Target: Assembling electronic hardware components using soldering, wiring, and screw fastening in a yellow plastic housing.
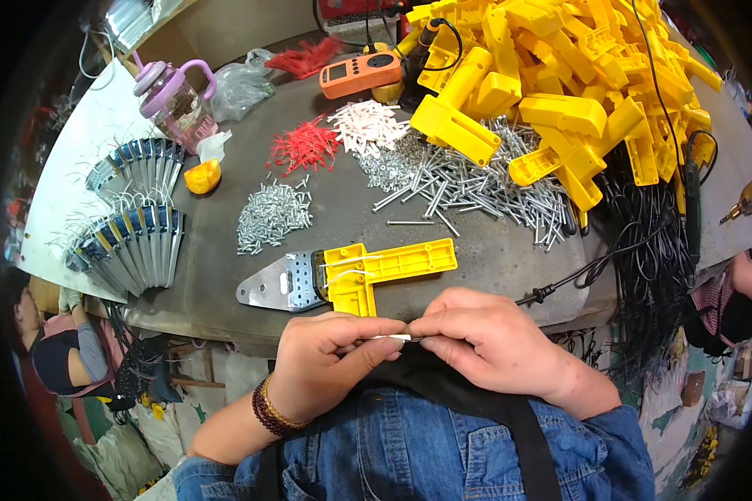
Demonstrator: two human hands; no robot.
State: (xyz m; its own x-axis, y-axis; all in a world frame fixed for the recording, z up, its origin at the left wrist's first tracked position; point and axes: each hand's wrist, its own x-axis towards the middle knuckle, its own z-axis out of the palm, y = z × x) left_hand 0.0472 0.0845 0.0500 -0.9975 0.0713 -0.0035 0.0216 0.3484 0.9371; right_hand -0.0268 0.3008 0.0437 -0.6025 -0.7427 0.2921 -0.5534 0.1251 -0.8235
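From where I stood, in the head view, the left hand point(330, 355) and the right hand point(493, 346) met close in front of the body. The left grip was pinched on a tiny white piece point(401, 337). The right grip was pinched at its right end. The piece lay nearly flat, pointing from one hand to the other. The fingers hid some of it, so I could not tell its full shape.

The yellow handle half point(372, 271) lay open on the grey desk point(501, 280), just past the hands. Its long arm ran left to right, going a bit farther away at the right. Its short leg came down toward the left hand, so that hand was nearer. A flat metal plate point(267, 285) sat at its left side, and white wires point(351, 274) crossed the yellow part.
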